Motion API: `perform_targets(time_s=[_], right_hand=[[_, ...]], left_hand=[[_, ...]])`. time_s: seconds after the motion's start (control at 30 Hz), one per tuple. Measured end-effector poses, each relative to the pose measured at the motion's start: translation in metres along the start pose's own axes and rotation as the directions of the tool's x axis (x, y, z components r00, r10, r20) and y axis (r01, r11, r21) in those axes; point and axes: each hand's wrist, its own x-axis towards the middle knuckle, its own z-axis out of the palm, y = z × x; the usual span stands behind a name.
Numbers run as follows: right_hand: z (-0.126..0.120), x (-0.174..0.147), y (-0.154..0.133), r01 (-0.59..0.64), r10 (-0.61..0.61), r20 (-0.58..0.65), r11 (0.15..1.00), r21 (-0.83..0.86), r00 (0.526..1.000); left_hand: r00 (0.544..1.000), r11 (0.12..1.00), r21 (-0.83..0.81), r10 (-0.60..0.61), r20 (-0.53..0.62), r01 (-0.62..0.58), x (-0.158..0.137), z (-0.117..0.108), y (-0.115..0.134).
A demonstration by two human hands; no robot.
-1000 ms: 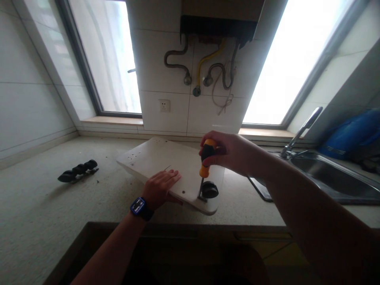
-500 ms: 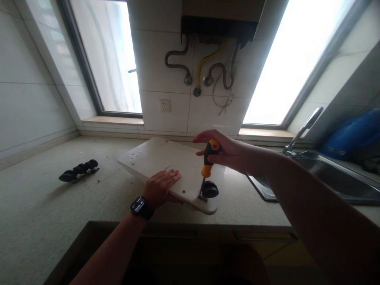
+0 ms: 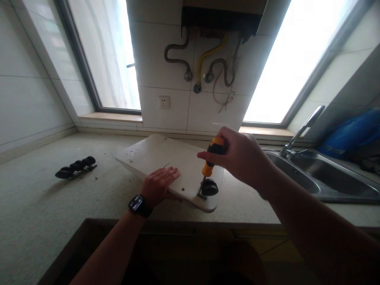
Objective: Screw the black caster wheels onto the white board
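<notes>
A white board (image 3: pixel 175 154) with rounded corners lies on the counter, with small holes near its far left end. At its near right corner stands a black caster wheel (image 3: pixel 210 187) on a metal plate. My right hand (image 3: pixel 234 152) is wrapped round the handle of a yellow-and-black screwdriver (image 3: pixel 207 169), held nearly upright with its shaft reaching down beside the wheel; the tip is too small to make out. My left hand (image 3: pixel 158 184) grips the board's near edge, fingers laid on top and thumb underneath. A dark watch sits on that wrist.
Several black caster wheels (image 3: pixel 75 168) lie in a row on the counter (image 3: pixel 97 198) at the left. To the right are a steel sink (image 3: pixel 326 174) with a faucet (image 3: pixel 299 132) and a blue bag (image 3: pixel 353 134). Pipes and a socket (image 3: pixel 164 102) are on the wall.
My right hand has turned round the screwdriver handle, with its fingers now curled closer. The screwdriver leans slightly more to the right at its top. My left hand stays on the board.
</notes>
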Motion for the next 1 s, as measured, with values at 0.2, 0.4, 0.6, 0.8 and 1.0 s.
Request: perform_targets(time_s=[0.2,0.4,0.6,0.8,1.0], right_hand=[[0.000,0.004,0.004,0.122,-0.118,0.124,0.992,-0.026,0.985],[-0.016,0.022,0.022,0.135,-0.411,0.531,0.866,0.482,0.741],[-0.023,0.022,0.007,0.126,-0.241,0.486,0.958,0.258,0.840],[-0.019,0.013,-0.011,0.140,-0.083,0.254,0.967,-0.214,0.964],[-0.010,0.016,-0.011,0.143,-0.070,0.236,0.941,-0.306,0.969]], left_hand=[[0.999,1.000,0.026,0.017,-0.038,-0.016,-0.001,0.002,-0.001],[0.999,0.999,0.032,0.022,-0.043,-0.021,0.000,0.002,-0.002],[0.998,0.999,0.038,0.033,-0.051,-0.031,-0.001,0.003,-0.003],[0.998,0.999,0.050,0.024,-0.057,-0.021,0.001,0.002,0.002],[0.998,0.998,0.057,0.022,-0.054,-0.019,0.000,0.004,0.001]])
